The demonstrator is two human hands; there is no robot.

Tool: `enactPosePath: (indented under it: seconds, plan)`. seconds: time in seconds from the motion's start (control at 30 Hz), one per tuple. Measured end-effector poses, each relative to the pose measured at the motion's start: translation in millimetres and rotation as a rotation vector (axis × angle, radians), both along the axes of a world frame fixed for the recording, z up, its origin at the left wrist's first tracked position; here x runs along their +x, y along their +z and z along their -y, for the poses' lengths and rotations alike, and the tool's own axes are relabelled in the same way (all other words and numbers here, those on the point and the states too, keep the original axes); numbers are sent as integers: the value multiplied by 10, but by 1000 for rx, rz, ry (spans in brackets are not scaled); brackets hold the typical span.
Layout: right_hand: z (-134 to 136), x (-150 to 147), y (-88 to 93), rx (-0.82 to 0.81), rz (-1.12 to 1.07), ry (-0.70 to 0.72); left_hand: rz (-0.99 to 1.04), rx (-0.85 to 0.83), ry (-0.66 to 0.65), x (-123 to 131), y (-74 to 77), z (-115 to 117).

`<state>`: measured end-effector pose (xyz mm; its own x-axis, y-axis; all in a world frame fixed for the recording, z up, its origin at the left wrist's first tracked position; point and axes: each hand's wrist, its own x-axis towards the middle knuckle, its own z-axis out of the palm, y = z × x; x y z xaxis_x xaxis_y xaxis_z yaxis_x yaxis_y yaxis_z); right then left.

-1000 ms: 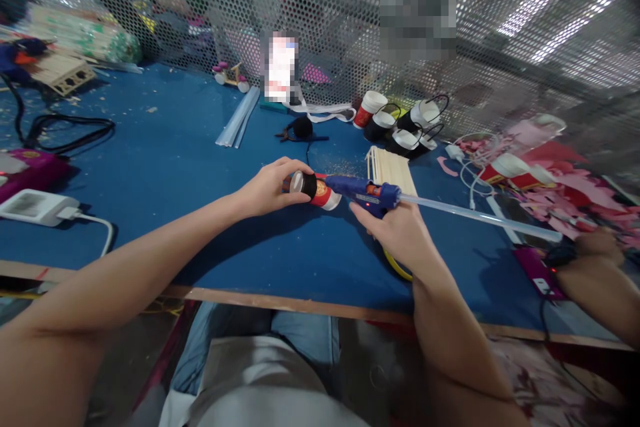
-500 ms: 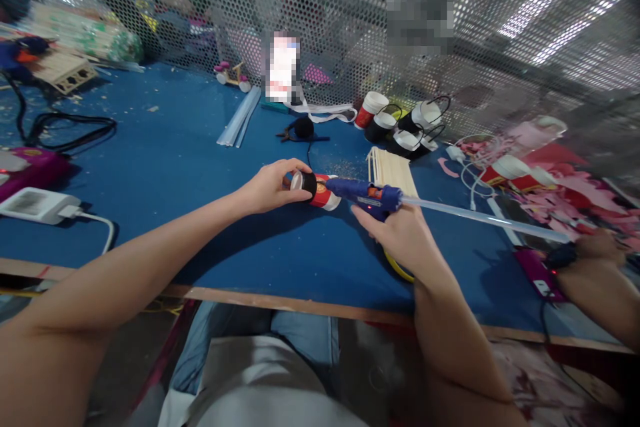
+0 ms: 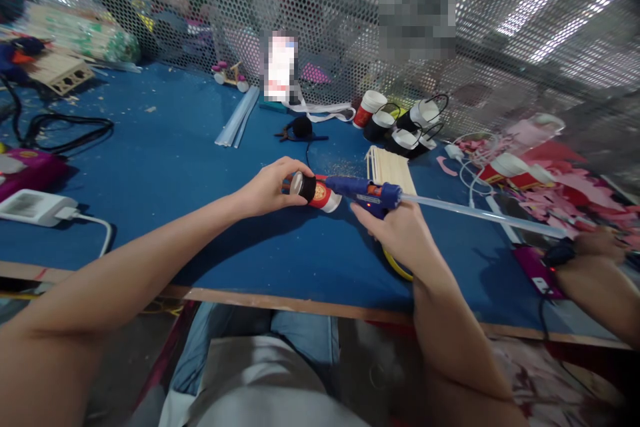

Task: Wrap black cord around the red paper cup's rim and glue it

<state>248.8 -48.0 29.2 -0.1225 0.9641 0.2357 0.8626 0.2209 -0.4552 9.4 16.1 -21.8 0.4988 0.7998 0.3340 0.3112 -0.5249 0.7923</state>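
Observation:
My left hand point(image 3: 273, 188) is closed round the base end of a red and white paper cup point(image 3: 325, 197), which lies on its side with black yarn wound about that end. In my right hand point(image 3: 400, 230) is a blue hot glue gun point(image 3: 363, 192), its small light glowing red and a long clear glue stick point(image 3: 480, 211) sticking out of its back. The nozzle points left at the cup, by the edge of the black band; whether it touches I cannot tell. A black yarn ball point(image 3: 302, 127) sits behind the cup, its strand running forward.
Wooden sticks point(image 3: 393, 170) lie behind the glue gun, and yellow-handled scissors or a ring point(image 3: 397, 267) partly show under my right wrist. Several cups point(image 3: 380, 121) stand against the mesh point(image 3: 340, 27). Another person's hand point(image 3: 597, 247) is at the right. Clear glue sticks point(image 3: 237, 119) lie at back left.
The cup has turned slightly in my left hand, so more of its red side and gold mark shows. The glue gun keeps nearly the same place beside it.

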Motion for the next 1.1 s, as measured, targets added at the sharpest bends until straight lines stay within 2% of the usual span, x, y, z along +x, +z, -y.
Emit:
enactPosePath:
  seconds: [0.23,0.5,0.8,1.1]
  plan:
    - [-27,10,-25,18,-7,-3,10,40,-51,-1,-34,-10]
    - [-63,36,-71,51,7,13,-31,136,-75,-6,-5,0]
    - [2,5,-26,-14,2,17,2,-149,67,19,35,-8]
    - [27,-4,-16,-19,23,15,0,-220,124,10,51,-35]
